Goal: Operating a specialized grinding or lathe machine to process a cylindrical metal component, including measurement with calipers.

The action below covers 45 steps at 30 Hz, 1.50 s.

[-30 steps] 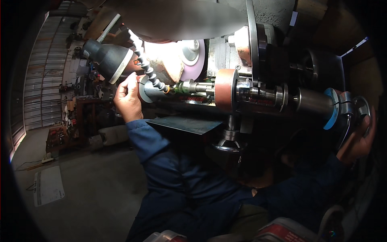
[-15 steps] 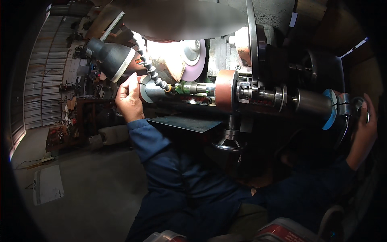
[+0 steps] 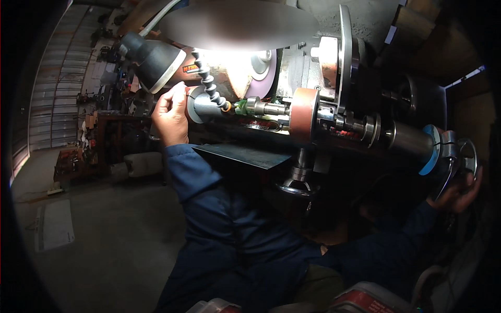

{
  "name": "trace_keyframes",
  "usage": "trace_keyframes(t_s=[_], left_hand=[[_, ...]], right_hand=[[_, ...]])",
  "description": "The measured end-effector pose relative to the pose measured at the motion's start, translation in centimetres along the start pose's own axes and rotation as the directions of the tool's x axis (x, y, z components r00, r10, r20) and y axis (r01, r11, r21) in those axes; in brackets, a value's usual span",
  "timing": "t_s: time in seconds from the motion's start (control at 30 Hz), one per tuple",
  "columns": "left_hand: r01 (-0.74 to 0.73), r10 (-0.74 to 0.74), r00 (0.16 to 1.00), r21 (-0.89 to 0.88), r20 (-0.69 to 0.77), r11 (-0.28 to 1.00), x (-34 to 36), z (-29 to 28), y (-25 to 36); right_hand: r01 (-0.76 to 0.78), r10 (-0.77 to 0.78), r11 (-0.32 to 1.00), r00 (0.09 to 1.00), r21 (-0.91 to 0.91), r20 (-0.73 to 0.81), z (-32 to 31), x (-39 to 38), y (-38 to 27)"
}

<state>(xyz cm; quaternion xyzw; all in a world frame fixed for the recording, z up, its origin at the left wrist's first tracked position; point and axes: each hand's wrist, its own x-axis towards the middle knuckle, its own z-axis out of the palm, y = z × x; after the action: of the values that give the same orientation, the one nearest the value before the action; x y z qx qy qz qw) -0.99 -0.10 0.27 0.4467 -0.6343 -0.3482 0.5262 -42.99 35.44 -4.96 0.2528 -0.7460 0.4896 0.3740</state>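
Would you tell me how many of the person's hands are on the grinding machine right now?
2. The left hand grips the grey round part at the machine's left end, under the lamp; the right hand holds the metal handwheel at the far right.

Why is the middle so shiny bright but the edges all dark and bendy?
Head view: the lamp floods the grinding wheel, so it glares white; a smeared grey blur sits along the top. The left hand is lit, the right hand is in shadow on the handwheel. The fisheye lens bends straight lines and blackens the rim.
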Motion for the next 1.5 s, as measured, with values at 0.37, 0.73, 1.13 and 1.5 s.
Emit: trace_keyframes(t_s=[0.37,0.73,1.13,1.5], left_hand=[[0.011,-0.011,1.0,0.015,-0.006,1.0,-0.1,-0.4,0.4],[-0.024,0.024,1.0,0.029,0.005,0.999,0.2,-0.5,-0.1],[-0.027,0.027,1.0,0.037,0.005,0.999,-0.3,-0.5,0.3],[-0.102,0.107,0.993,0.091,-0.046,0.991,-0.5,-0.9,0.5]], right_hand=[[0.331,-0.119,0.818,0.898,0.471,-0.423,3.5,-2.4,5.3],[0.163,-0.11,0.964,0.964,0.208,-0.243,2.0,-3.2,4.1],[0.043,-0.01,0.981,0.985,-0.19,0.173,-0.8,1.4,-3.7],[0.134,0.12,0.928,0.775,-0.347,0.62,-1.1,6.9,-4.9]])
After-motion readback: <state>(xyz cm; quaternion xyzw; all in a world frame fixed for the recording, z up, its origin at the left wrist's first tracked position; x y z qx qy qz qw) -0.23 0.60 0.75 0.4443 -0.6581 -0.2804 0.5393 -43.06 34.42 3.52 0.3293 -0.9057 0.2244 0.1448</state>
